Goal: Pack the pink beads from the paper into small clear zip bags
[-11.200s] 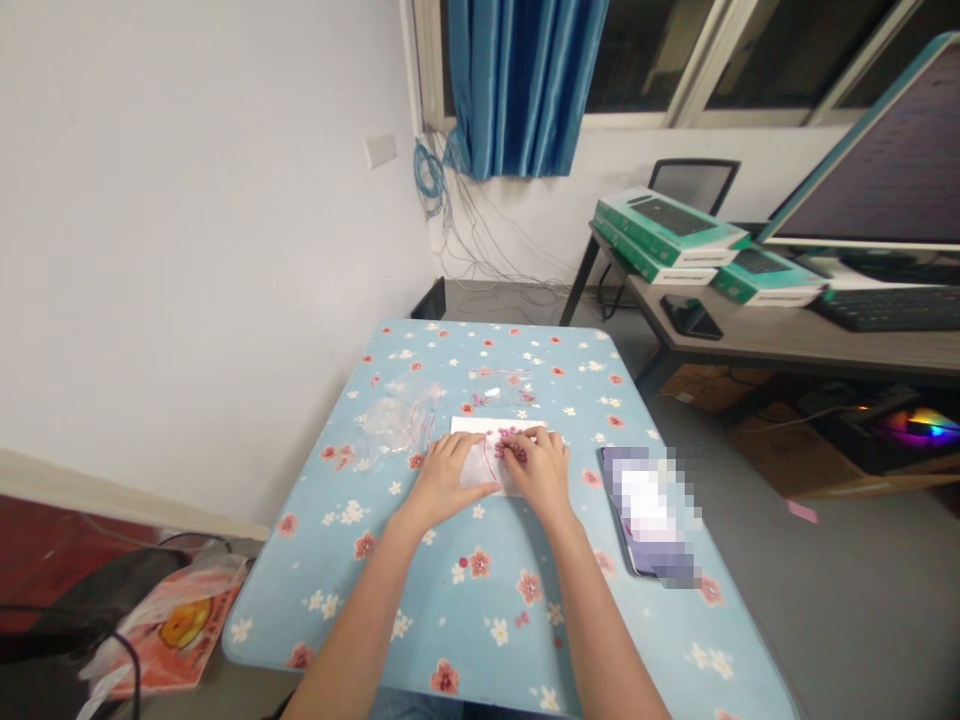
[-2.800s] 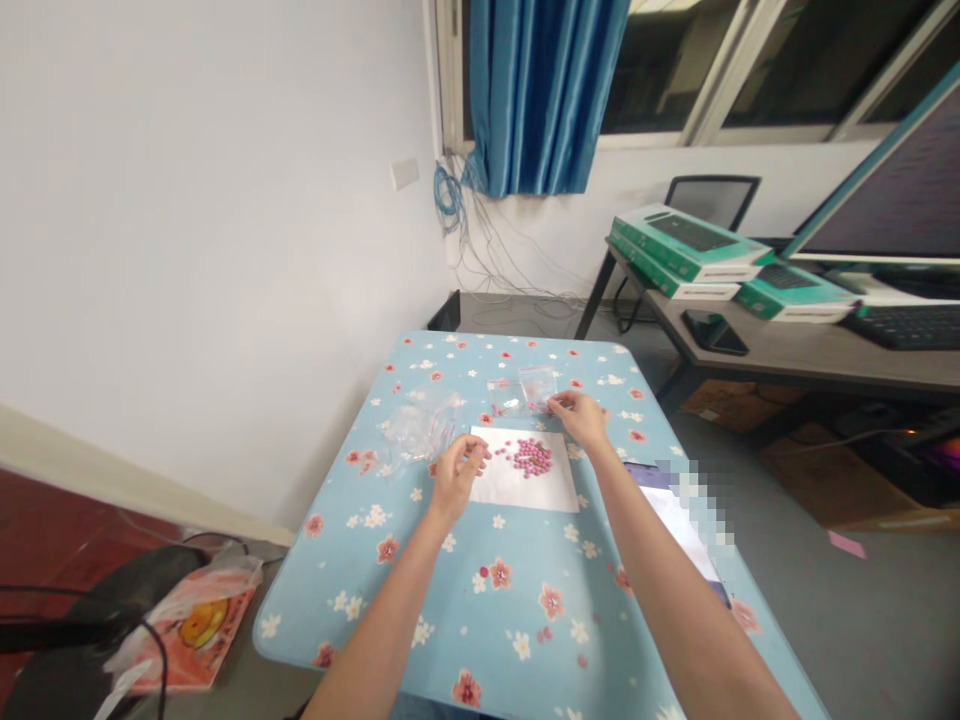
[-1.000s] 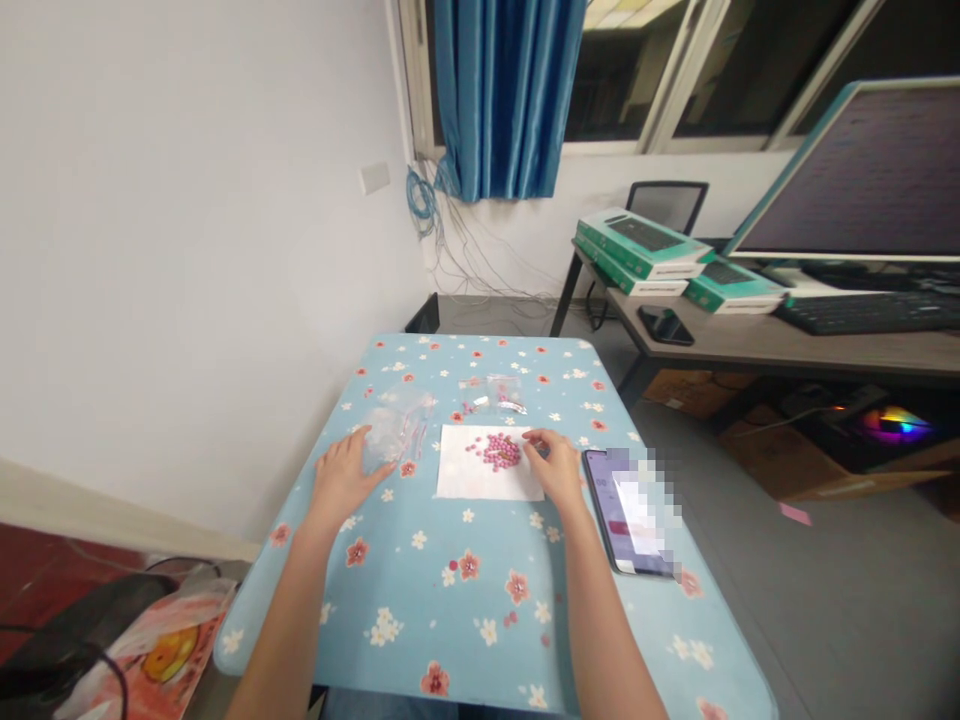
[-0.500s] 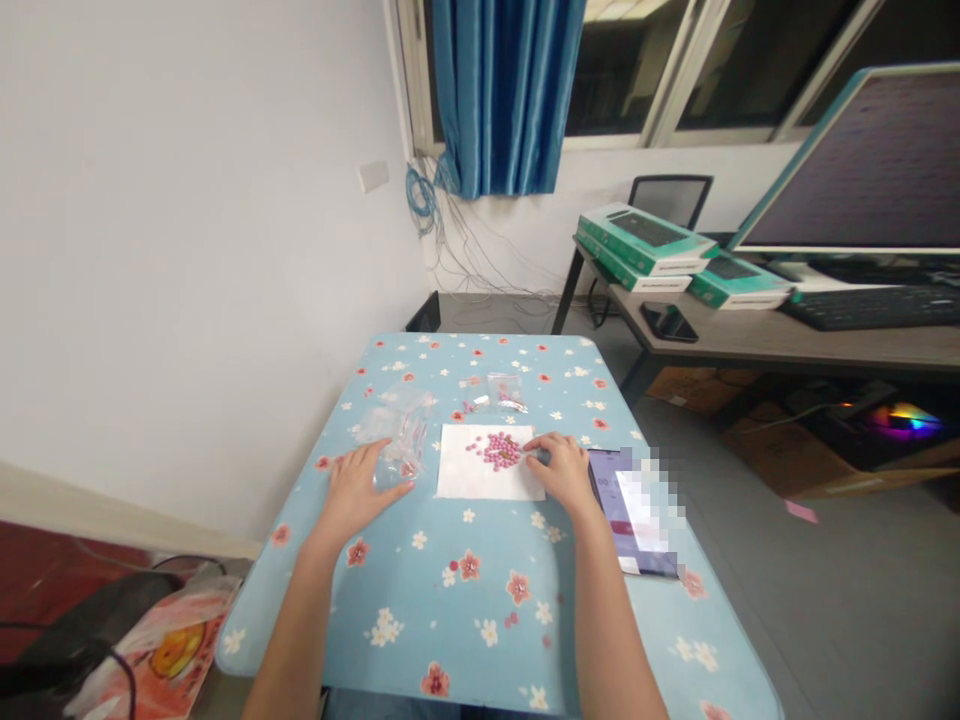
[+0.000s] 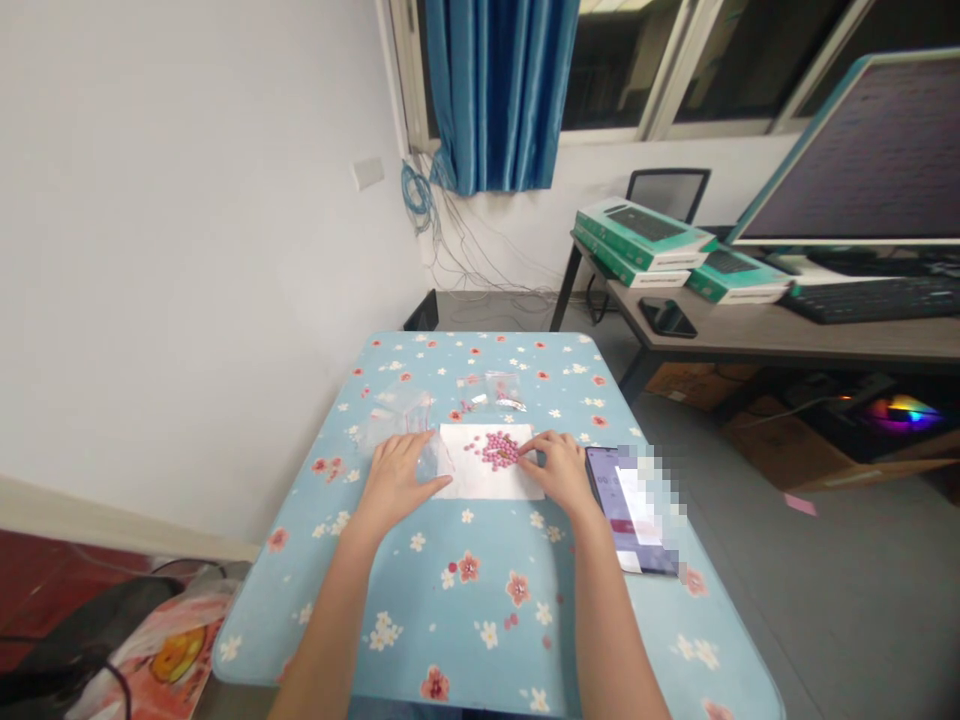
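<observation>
A heap of small pink bead-like pieces (image 5: 499,452), a few of them brownish, lies on a white sheet of paper (image 5: 487,488). At the heap's right edge, my right hand (image 5: 561,474) has its thumb and fingertips drawn together; whatever is between them is too small to make out. My left hand (image 5: 401,480) is open at the paper's left edge, its thumb tip over the paper and its fingers spread near clear plastic bags (image 5: 405,402). Part of a bag shows between that thumb and the fingers.
Behind the paper lie small clear bags (image 5: 491,390) with pieces inside. A phone (image 5: 626,510) rests right of my right hand on the flowered tablecloth (image 5: 465,620). The desk (image 5: 720,335) on the right holds green boxes (image 5: 641,235), a keyboard (image 5: 877,298) and a monitor (image 5: 855,150).
My left hand has moved right, from beside the plastic bags to the paper's left edge. My right hand's fingertips have shifted slightly left at the heap, with thumb and fingers closer together.
</observation>
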Available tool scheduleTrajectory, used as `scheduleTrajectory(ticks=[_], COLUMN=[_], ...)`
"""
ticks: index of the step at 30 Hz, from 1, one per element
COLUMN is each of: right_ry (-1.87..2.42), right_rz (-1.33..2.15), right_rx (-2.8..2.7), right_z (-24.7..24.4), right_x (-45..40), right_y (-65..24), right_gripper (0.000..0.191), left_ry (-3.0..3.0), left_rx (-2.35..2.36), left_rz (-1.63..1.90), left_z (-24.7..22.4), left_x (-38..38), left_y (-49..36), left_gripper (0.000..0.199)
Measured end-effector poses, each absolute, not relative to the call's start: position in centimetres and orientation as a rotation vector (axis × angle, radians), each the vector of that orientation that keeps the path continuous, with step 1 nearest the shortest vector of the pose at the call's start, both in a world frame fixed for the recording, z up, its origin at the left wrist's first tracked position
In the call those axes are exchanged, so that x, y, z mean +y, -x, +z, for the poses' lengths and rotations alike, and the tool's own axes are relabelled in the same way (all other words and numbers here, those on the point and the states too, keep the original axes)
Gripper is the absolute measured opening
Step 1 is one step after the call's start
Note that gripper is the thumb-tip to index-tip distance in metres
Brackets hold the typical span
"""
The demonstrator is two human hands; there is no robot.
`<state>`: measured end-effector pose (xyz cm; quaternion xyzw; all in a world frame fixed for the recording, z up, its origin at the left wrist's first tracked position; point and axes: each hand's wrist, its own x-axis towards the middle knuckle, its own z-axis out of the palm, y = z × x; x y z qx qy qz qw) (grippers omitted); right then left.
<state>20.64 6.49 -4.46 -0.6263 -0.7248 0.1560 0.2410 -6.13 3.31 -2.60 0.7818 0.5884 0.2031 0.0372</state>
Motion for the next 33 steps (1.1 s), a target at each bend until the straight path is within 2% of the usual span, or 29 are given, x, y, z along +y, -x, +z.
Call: scheduleTrajectory(ticks=[10,19,33], right_ry=[1.684,1.684,1.673], right_rz=[0.396,0.378,0.405], right_rx=[-1.994,-1.991,-1.93], right_z=[-4.9,-4.9,-4.4], right_x=[6.5,6.4,6.5], right_y=[-20.7,-20.7,-20.6], right_gripper=[0.01,0.009,0.011], left_ry=[-2.417,-2.411,-2.388], left_rx=[1.661,1.582,1.519], left_rz=[0.801,0.891,0.838], left_z=[-4.1,-4.2,-4.2], left_x=[4.0,3.5,3.1], left_y=[3.6,3.1,2.3], left_gripper=[0.062,0.05,0.052])
